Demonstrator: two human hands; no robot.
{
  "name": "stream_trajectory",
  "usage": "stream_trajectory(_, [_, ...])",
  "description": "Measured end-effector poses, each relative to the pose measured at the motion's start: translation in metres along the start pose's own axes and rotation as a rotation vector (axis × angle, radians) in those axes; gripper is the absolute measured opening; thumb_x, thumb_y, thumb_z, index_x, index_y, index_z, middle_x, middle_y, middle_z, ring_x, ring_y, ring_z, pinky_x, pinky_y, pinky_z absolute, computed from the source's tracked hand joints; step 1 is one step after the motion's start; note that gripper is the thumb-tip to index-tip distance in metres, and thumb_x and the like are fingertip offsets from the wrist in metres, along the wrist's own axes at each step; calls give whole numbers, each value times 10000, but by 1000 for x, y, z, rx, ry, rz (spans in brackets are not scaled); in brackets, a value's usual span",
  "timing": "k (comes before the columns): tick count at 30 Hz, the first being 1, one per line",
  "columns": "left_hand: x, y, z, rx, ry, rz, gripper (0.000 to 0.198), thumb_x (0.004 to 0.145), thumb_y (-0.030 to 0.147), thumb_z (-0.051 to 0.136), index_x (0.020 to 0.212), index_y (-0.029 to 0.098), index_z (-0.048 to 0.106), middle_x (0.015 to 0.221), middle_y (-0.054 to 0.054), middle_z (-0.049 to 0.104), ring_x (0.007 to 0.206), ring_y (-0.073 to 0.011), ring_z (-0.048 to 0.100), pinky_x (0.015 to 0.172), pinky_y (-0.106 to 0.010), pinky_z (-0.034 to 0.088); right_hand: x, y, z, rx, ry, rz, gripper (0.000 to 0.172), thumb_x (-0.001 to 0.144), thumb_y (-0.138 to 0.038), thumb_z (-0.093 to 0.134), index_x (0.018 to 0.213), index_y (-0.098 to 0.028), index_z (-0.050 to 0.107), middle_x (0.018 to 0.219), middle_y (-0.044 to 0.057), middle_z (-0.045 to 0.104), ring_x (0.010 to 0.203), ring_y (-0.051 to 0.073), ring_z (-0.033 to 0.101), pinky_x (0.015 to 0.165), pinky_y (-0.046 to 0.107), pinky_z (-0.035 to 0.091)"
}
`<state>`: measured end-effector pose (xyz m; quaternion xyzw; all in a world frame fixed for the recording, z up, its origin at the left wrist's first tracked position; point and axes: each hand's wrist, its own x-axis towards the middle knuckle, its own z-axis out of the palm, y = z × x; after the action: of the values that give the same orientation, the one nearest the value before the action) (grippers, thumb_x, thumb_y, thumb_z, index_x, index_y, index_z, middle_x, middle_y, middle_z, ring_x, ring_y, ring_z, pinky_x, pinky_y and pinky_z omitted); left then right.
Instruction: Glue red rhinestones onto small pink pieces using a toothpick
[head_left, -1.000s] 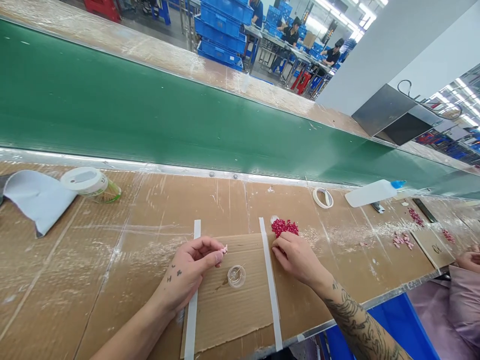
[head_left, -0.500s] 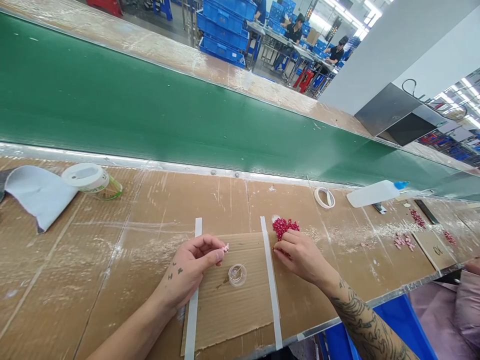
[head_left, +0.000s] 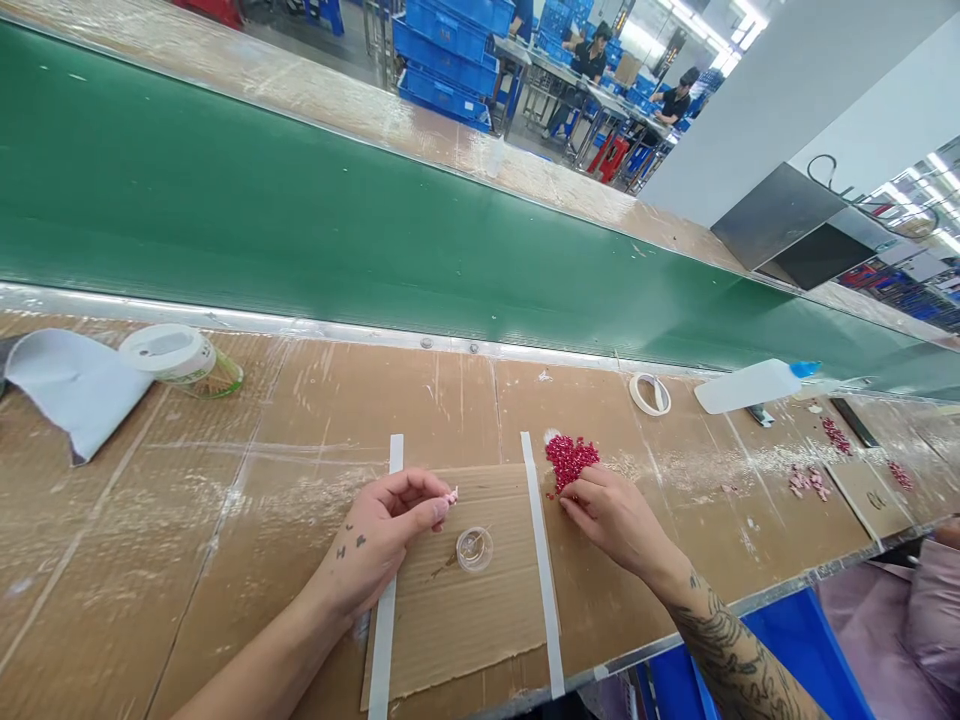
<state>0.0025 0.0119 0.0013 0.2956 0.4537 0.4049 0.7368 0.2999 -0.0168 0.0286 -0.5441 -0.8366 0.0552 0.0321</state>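
A: Left hand [head_left: 382, 535] pinched shut, thumb and forefinger closed on a small pink piece [head_left: 451, 496], just above the cardboard sheet [head_left: 465, 610]. Barely anything to hold on to.

B: Agreed. Easy to lose with a slack pinch. Likely to bounce off the cardboard and vanish somewhere on the littered table [head_left: 262, 480].

A: Right hand [head_left: 611, 515] curled over the near edge of the pile of red pieces [head_left: 571, 458], fingertips down among them. Gripping one or not: cannot tell, hidden under the fingers.

B: Loose heap, no rim around it. Risk of scattering with one careless sweep, toward the white strip [head_left: 541, 570] just beside it or off the near edge of the table.

A: Worth minding too: the small clear dish [head_left: 474, 549], on the cardboard between the two hands, near the left fingertips but apart from them. Looks light and shallow.

B: Easy to tip with a nudge from either wrist. Contents too small to judge. If liquid, a smear over the cardboard and a stuck piece.

A: And the green belt [head_left: 300, 220] beyond?

B: Well apart from both hands. Little danger there. Same for the white bottle [head_left: 750, 385] lying on its side, far off to the right.

A: Biggest worry, then?

B: Probably the pink piece: tiny, held by fingertips alone, over a cluttered surface.
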Motion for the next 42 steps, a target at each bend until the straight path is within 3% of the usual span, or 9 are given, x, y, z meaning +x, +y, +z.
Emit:
stream_trajectory(10, [-1,1,1,-6,22,-2,205,580,280,910,666,171,758,721,-35,694,648,-125,552,650,-226,466,7,-6,9,-61,53,-125,257,964,-121,585,733,-193,674,702,22,596,709,166,529,666,295,395])
stream_trajectory(20, [-1,1,1,7,19,10,198,592,287,899,671,167,761,707,-38,686,641,-130,554,640,-235,460,15,-8,7,-90,1,-161,307,916,-79,564,635,-199,599,679,17,572,684,164,496,654,320,375])
stream_trajectory(27, [-1,2,0,18,-4,20,188,618,296,895,679,177,763,695,-33,686,642,-131,568,647,-235,465,18,-14,9,-15,58,-114,326,854,-46,541,570,-200,503,632,11,522,650,156,472,620,301,361])
stream_trajectory(30, [-2,-1,-1,25,-3,21,186,616,293,894,673,181,757,724,-46,711,665,-142,591,652,-236,478,16,-16,5,50,108,-89,293,872,-69,553,608,-195,531,631,-4,517,629,135,485,591,266,375])
stream_trajectory(33, [-3,-6,-1,22,-21,34,179,613,286,894,680,187,762,756,-60,738,705,-159,627,659,-235,497,16,-27,1,262,243,-64,225,911,-124,561,704,-194,618,612,-23,514,587,118,503,536,239,389])
stream_trajectory(38, [-7,-10,1,22,-119,122,147,655,273,878,674,184,763,751,-74,744,704,-178,662,664,-260,530,32,-65,2,637,499,-92,137,897,-120,614,808,-207,671,609,-28,552,561,116,530,496,237,414])
stream_trajectory(42, [-11,-10,2,29,-170,257,119,720,244,853,694,181,754,762,-72,732,699,-171,655,645,-254,515,49,-89,5,730,552,-131,126,886,-102,637,832,-208,679,611,-30,548,561,115,514,501,243,407])
